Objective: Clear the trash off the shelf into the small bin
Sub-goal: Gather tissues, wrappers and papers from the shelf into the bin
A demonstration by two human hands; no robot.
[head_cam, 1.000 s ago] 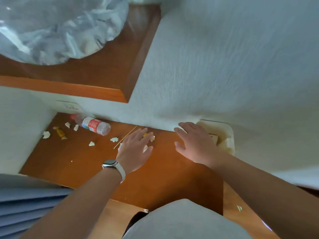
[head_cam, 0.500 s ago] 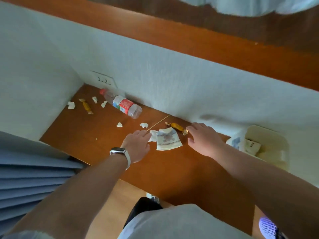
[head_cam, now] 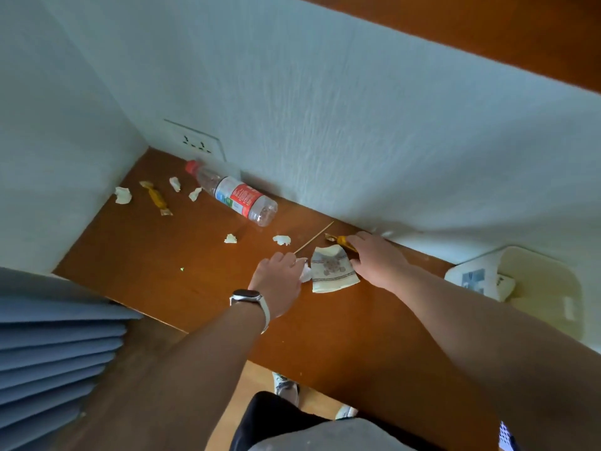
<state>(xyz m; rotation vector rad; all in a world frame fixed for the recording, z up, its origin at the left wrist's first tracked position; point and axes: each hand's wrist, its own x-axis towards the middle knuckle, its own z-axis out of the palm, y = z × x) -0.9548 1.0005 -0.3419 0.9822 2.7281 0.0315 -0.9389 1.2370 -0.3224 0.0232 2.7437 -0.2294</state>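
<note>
Bottle (head_cam: 239,196) lies on shelf (head_cam: 162,265) by wall; bin (head_cam: 546,288) at right end

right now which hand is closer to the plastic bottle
Left. The left hand sits just in front of the plastic bottle, across a strip of bare shelf. The right hand is further off to the bottle's right, by the flattened paper cup.

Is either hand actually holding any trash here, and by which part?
Nothing is clearly held. The left hand touches a white scrap; the right hand rests by the flattened wrapper.
</note>
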